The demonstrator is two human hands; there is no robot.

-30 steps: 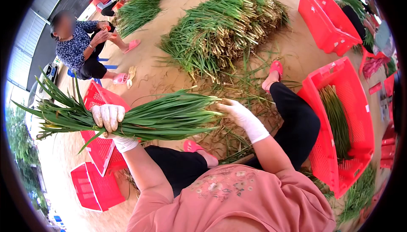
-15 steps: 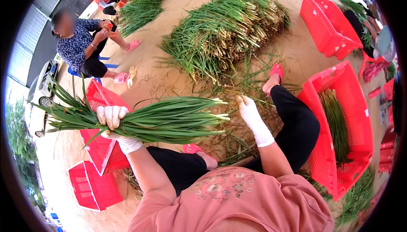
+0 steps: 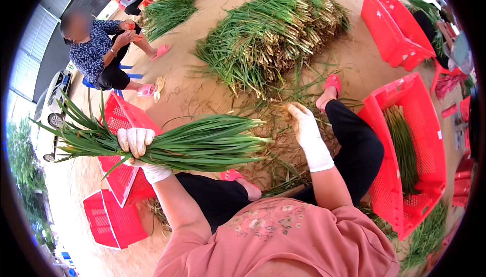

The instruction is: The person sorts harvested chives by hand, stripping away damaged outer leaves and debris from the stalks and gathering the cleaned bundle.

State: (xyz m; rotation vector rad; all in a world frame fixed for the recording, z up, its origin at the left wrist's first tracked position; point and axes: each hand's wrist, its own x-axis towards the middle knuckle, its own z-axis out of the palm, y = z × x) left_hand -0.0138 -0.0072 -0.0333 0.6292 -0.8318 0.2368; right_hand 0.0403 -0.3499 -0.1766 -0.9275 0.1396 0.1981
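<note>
The left hand's (image 3: pixel 135 142) gloved fingers are wrapped firmly around the bunch (image 3: pixel 202 140), folded over its leafy half with the knuckles up. The left forearm reaches forward and outward, holding the bunch roughly level above the lap, leaf tips fanning out past the fist and pale ends pointing toward the right hand (image 3: pixel 305 128).

That hand, also gloved, is raised from a bent elbow, just beside the pale ends but apart from them. Its fingers are bent and lie close together; a thin, dry strand shows by the fingertips, though whether they pinch it I cannot tell.

Below, loose scraps (image 3: pixel 281 168) litter the floor between the sandalled feet. Beyond them lies a big pile (image 3: pixel 273 39) of greens. A red crate (image 3: pixel 428 125) by the right knee holds more greens (image 3: pixel 400 148). Across the floor, a seated co-worker (image 3: pixel 93 54) has something orange in hand.
</note>
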